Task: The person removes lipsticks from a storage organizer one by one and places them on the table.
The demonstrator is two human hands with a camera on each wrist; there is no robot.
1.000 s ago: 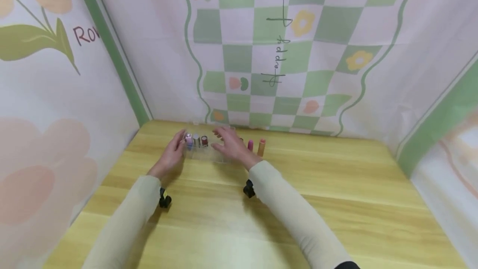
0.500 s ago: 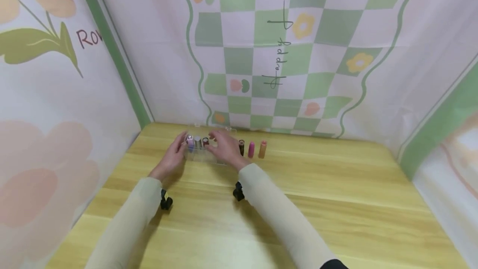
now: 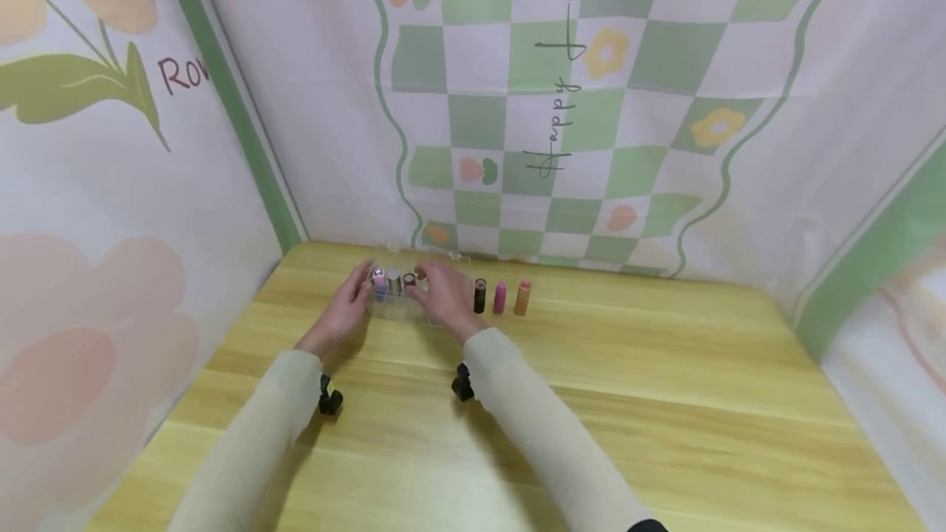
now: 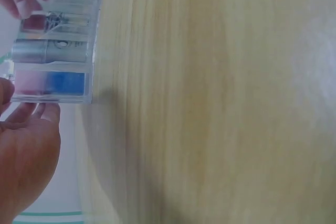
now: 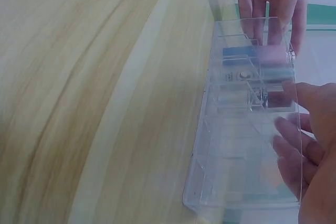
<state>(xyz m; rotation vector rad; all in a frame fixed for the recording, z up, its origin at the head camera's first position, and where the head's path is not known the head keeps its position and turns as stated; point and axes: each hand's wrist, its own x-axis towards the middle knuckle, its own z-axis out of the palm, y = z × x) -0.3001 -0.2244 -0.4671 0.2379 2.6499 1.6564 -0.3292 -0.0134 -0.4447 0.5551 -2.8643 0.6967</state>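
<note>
Well, the left grip (image 3: 345,306) is holding the end of the clear box (image 5: 247,177) on the table (image 3: 702,433), while the right grip (image 3: 447,294) is hanging by the slotted dark red tube (image 5: 281,99), maybe pinching, I can't tell, so a bump could be tipping everything.

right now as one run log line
left hand: holds clear plastic box | right hand: at dark-red-topped tube inside, grip unclear | right of box: black tube, pink tube, orange tube
</note>
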